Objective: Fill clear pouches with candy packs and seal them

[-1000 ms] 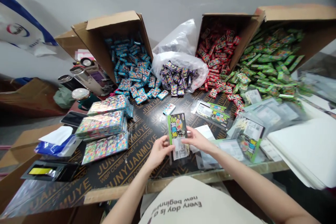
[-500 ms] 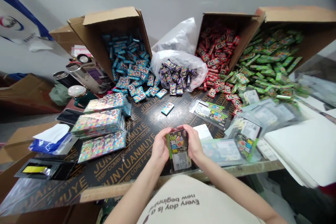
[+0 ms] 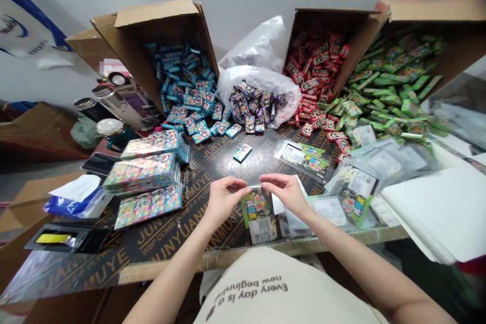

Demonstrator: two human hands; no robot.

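Note:
A clear plastic packet with a green and black printed card (image 3: 258, 213) stands on the plywood table (image 3: 178, 243) near its front edge. My left hand (image 3: 222, 198) and my right hand (image 3: 285, 192) each pinch the packet's top edge, one at each end, with fingers closed. A single blue candy box (image 3: 242, 152) lies just beyond the hands.
Tilted cardboard boxes spill blue boxes (image 3: 192, 96), red packs (image 3: 317, 78) and green packs (image 3: 387, 91); a plastic bag holds purple packs (image 3: 256, 104). Filled colourful packets (image 3: 146, 182) are stacked at left. Empty sleeves and cards (image 3: 364, 182) lie at right, flasks (image 3: 114, 106) at far left.
My hands let go of the packet's sides and moved up to pinch its top edge. The packet now stands lower, nearer the table edge.

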